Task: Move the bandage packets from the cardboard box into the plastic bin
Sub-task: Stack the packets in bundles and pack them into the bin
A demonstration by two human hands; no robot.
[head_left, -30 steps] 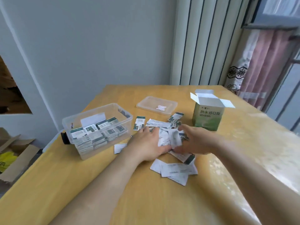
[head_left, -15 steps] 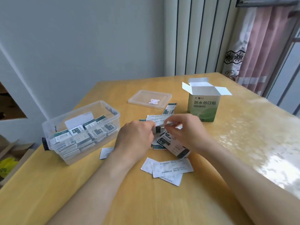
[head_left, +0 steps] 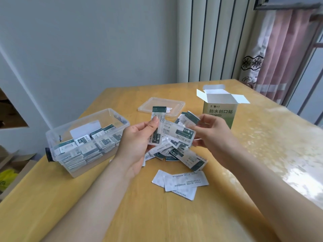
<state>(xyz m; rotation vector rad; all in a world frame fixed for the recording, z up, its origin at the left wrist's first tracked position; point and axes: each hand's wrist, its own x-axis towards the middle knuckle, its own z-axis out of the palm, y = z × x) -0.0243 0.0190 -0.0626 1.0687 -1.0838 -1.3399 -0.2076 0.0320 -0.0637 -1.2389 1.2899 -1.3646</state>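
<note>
Bandage packets [head_left: 172, 135] are pinched by both the left hand [head_left: 138, 138] and right hand [head_left: 212, 135], seemingly squaring them for the plastic bin [head_left: 57, 137].

A pale grey-blue wall [head_left: 78, 49] stood behind the wooden counter [head_left: 157, 217], whose glossy top caught bright daylight glare along its right side. Right of the wall ran a white panel of vertical slats [head_left: 218, 41]. Beyond it hung a sheer curtain with dark floral lace [head_left: 251, 65] beside a pink curtain [head_left: 288, 58], under a dark window frame [head_left: 286, 5]. At left a dim recess [head_left: 10, 110] opened in the wall, with flattened brown cardboard [head_left: 19, 161] and something yellow [head_left: 7, 179] on the floor below.
</note>
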